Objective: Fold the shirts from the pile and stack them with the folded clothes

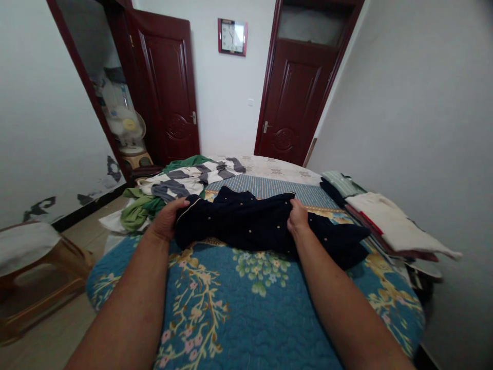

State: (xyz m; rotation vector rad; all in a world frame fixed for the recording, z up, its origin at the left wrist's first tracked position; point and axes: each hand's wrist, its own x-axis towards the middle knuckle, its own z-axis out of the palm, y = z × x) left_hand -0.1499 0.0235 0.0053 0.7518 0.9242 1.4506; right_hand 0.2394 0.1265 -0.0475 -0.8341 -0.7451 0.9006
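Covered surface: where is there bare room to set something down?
Bare: the blue floral cover between the forearms, nearer than the dark garment; the pale far cloth between the loose clothes and the folded stack. Crowded: both those sides, and the middle under the garment.

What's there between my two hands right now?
The dark dotted garment, gripped by your left hand and right hand, as the head view shows.

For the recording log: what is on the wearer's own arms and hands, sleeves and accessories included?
The left hand and right hand are bare, and so are both forearms. No sleeve, glove, watch or cable shows.
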